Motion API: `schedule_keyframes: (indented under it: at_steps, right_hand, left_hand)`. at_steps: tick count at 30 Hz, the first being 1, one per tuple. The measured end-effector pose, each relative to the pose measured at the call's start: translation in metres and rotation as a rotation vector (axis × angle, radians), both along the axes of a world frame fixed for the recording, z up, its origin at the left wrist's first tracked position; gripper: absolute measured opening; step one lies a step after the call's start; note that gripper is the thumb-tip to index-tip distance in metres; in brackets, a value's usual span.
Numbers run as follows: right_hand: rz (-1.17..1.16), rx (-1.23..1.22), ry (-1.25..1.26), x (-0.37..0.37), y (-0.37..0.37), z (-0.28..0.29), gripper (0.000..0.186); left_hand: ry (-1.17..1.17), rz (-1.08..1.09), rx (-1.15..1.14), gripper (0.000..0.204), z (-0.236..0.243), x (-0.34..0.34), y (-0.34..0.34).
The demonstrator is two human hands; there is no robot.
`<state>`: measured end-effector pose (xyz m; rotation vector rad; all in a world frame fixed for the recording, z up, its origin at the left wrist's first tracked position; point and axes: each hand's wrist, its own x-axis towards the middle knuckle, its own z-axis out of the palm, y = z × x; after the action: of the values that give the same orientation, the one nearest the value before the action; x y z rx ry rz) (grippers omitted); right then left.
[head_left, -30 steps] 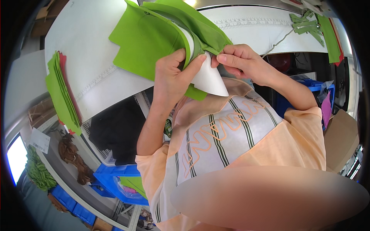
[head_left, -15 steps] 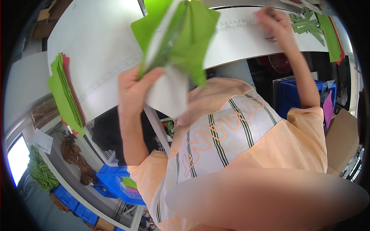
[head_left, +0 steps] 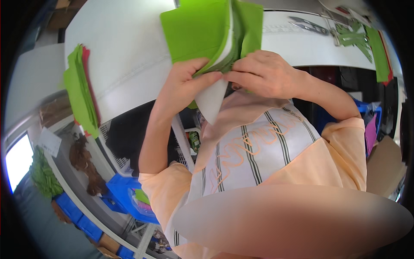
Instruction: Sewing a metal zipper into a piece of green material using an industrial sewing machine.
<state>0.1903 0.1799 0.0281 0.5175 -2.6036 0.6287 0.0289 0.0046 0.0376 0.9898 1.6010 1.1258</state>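
A bright green fabric piece (head_left: 198, 36) with a white inner side and a zipper (head_left: 230, 61) along its fold is held up at the near edge of the white table. My left hand (head_left: 183, 84) is closed on its left part, thumb pressed near the zipper's lower end. On the other side, my right hand (head_left: 267, 73) pinches the fabric close to the zipper, fingertips almost meeting the left thumb. A white flap (head_left: 211, 101) hangs below both hands. Thread snips (head_left: 308, 26) lie on the table, to the right of the fabric.
Green zippers (head_left: 353, 36) lie at the table's right, beside green and red fabric pieces (head_left: 377, 54). Another green and red stack (head_left: 81, 93) hangs over the left edge of the white table (head_left: 116, 39). Below are a white basket with black material (head_left: 133, 138) and a blue bin (head_left: 129, 194).
My right hand has come from the right of the table to the fabric and now grips it. The snips lie on the table. The green piece has shifted slightly right.
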Motion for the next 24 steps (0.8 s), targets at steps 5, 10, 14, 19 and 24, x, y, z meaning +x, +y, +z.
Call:
schedule_keyframes:
  at_steps: [5, 10, 14, 19, 24]
  right_hand:
    - [0.104, -0.044, 0.026, -0.012, 0.011, -0.017, 0.019]
    - [0.321, -0.410, -0.157, -0.027, 0.004, -0.007, 0.009]
    - [0.410, -0.166, -0.071, -0.037, -0.006, 0.003, 0.031]
    - [0.370, -0.186, -0.028, -0.029, -0.003, 0.017, 0.033]
    - [-0.320, -0.282, -0.267, -0.008, -0.008, 0.013, 0.023]
  left_hand:
    - [-0.118, 0.015, -0.029, 0.028, 0.000, -0.010, -0.007]
    - [-0.128, -0.205, -0.051, 0.020, -0.001, -0.020, -0.002]
    - [-0.202, -0.387, -0.041, 0.022, -0.003, -0.021, 0.010]
    - [-0.224, -0.460, -0.127, 0.016, 0.003, -0.034, 0.004]
    - [-0.154, -0.402, -0.121, 0.016, 0.002, -0.041, -0.003]
